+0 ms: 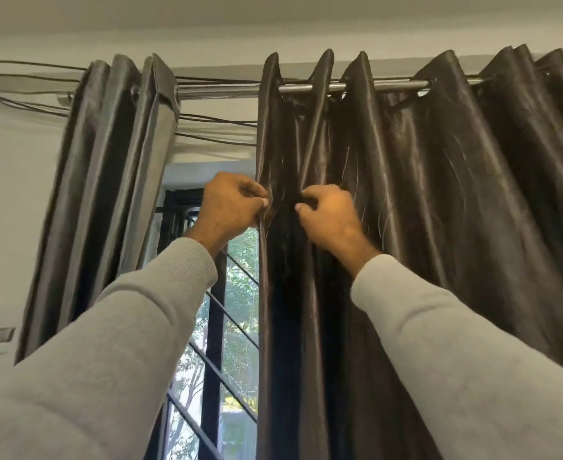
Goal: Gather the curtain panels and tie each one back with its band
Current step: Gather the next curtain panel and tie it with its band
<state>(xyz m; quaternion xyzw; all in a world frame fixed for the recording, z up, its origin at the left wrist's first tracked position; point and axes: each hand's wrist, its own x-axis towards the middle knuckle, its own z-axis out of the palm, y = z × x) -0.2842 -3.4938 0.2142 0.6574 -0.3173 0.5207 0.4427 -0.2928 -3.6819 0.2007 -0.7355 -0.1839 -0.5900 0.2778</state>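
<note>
White wall (11,200) and ceiling behind, one metal rod (396,84) running horizontally, several dark cables (24,73) along the wall. Two curtain panels hang from the rod, long axis vertical: left panel (107,180) bunched tight at the rod's left end, right panel (439,210) spread wide in folds. Barred window (237,293) shows between them. Two hands, grey sleeves. Left hand (232,207) pinches the right panel's leading edge; right hand (328,215) just beside it, fingers curled into a fold.
</note>
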